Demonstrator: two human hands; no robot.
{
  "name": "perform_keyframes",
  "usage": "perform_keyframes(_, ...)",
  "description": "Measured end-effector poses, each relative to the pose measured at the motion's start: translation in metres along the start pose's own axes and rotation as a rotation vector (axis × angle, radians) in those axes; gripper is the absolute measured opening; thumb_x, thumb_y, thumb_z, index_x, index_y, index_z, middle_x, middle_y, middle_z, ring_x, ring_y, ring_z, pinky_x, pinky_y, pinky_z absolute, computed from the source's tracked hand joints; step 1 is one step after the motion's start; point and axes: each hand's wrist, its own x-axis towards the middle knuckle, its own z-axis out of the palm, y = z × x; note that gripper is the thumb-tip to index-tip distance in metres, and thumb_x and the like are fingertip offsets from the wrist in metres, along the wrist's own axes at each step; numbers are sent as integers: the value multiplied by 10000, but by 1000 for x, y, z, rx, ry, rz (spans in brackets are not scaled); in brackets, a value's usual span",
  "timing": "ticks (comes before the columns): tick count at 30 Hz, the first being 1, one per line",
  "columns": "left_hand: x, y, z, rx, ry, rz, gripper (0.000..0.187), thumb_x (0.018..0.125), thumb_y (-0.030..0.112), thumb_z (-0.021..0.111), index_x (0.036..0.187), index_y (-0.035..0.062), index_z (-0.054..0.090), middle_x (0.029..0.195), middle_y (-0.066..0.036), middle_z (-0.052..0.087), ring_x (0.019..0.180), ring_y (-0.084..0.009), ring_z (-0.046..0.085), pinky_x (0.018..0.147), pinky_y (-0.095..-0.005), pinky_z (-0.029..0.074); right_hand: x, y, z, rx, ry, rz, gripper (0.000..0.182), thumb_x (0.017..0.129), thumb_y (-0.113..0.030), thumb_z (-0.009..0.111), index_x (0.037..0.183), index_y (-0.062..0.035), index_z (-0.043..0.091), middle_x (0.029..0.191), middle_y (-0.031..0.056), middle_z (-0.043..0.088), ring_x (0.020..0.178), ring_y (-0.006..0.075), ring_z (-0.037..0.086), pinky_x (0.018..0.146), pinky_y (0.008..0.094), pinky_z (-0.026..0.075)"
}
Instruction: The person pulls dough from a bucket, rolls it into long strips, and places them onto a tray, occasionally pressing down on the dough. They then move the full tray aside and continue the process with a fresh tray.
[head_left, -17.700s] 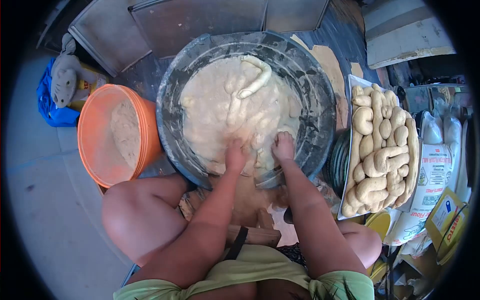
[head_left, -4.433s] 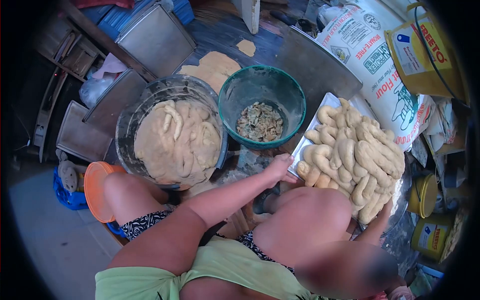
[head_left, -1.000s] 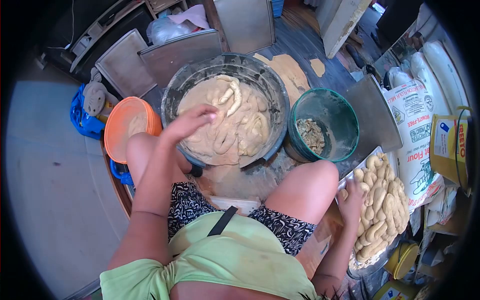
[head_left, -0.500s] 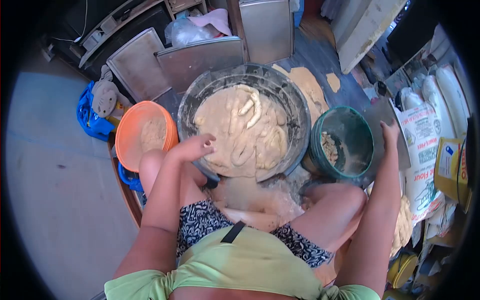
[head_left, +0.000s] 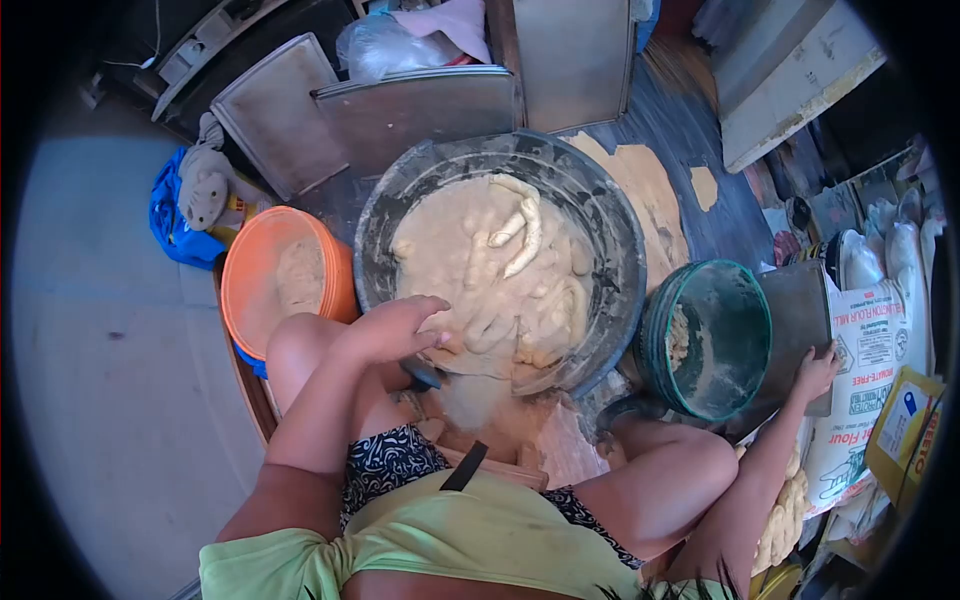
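Observation:
A large dark tub (head_left: 625, 310) stands in front of me, holding pale dough (head_left: 450, 230) with thick strips on top. My left hand (head_left: 400, 328) hovers over the tub's near left rim, fingers loosely apart and holding nothing. On the right, my right hand (head_left: 818, 373) grips the edge of a grey metal tray (head_left: 800, 310), which leans behind a green bucket (head_left: 715, 340). Some crumbly dough lies inside that bucket. To the left of the tub is an orange bucket (head_left: 340, 275) with brownish powder (head_left: 300, 275) in it.
More metal trays (head_left: 420, 120) lean behind the tub. A printed flour sack (head_left: 860, 350) and a yellow container (head_left: 908, 425) stand at the right. A blue bag (head_left: 180, 235) with a grey plush toy (head_left: 205, 190) sits at the left. Dough pieces (head_left: 785, 520) lie at the lower right.
The view has shifted a little. My right hand has come down along the tray's edge, and the green bucket sits lower in view. My left hand has moved slightly right and down.

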Motion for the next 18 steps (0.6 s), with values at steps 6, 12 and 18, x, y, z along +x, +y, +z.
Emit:
perform_keyframes(6, -4, 0, -3, -23, -47, -29, 505, 845, 362, 554, 1223, 34, 480, 1179, -208, 528, 1091, -355, 502, 933, -391, 390, 21, -11, -32, -2, -195, 107, 465, 776, -411, 617, 1180, -202, 520, 1203, 37, 518, 1122, 252, 484, 852, 543, 383)
perform_keyframes(12, -9, -1, -2, -59, -12, -28, 512, 840, 361, 574, 1210, 17, 487, 1165, -204, 539, 1073, -330, 526, 911, -373, 411, 54, 11, -14, 27, -326, 79, 435, 757, -482, 626, 1093, -208, 582, 1128, 30, 556, 1077, 263, 512, 835, 565, 373)
perform_keyframes(18, 59, 64, 104, -691, -207, 54, 635, 837, 451, 582, 1267, 11, 424, 1140, -175, 544, 1039, -245, 536, 869, -330, 432, 57, 11, 5, 108, -329, 175, 419, 787, -522, 576, 1091, -234, 609, 1145, 22, 557, 1078, 263, 510, 839, 595, 337)
